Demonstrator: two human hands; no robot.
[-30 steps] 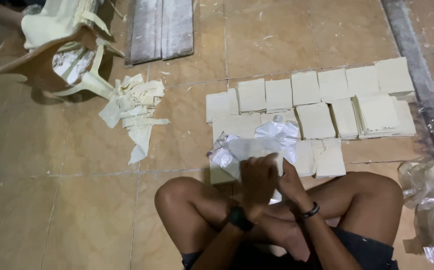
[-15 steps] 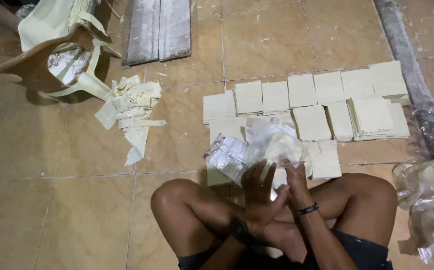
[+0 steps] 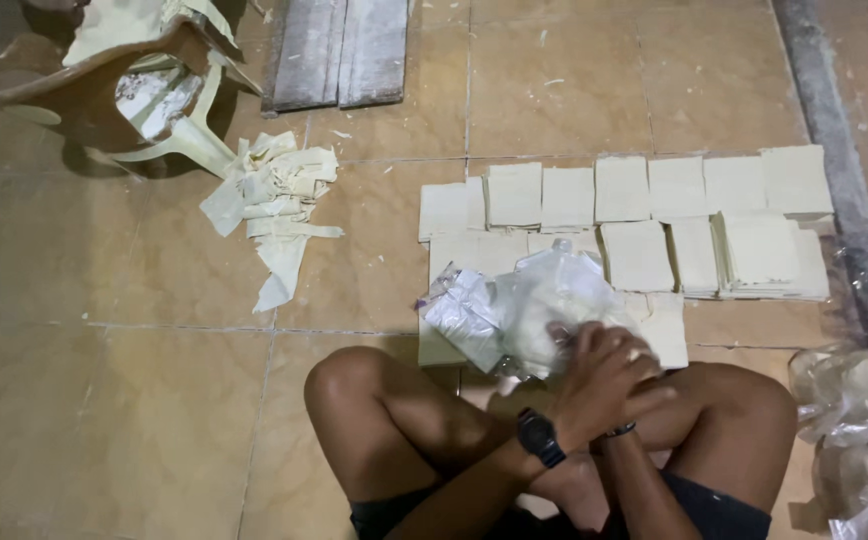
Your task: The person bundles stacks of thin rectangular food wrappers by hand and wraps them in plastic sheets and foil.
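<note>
Both hands, my left hand [image 3: 594, 385] over my right hand [image 3: 626, 352], hold a clear plastic bag [image 3: 534, 310]. Cream paper stacks [image 3: 644, 215] lie just beyond on the floor [image 3: 104, 400]

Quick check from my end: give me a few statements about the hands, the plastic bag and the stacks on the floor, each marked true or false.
1. Both hands meet at a clear plastic bag over the crossed legs. True.
2. The left hand has a dark watch on its wrist. True.
3. The pale square stacks lie in rows on the tiled floor. True.
4. The heap of pale strips lies on top of the stacks. False: it lies apart, to their left, near the tipped chair.
5. The right hand is empty and resting on the floor. False: it is at the bag with the left hand.
</note>
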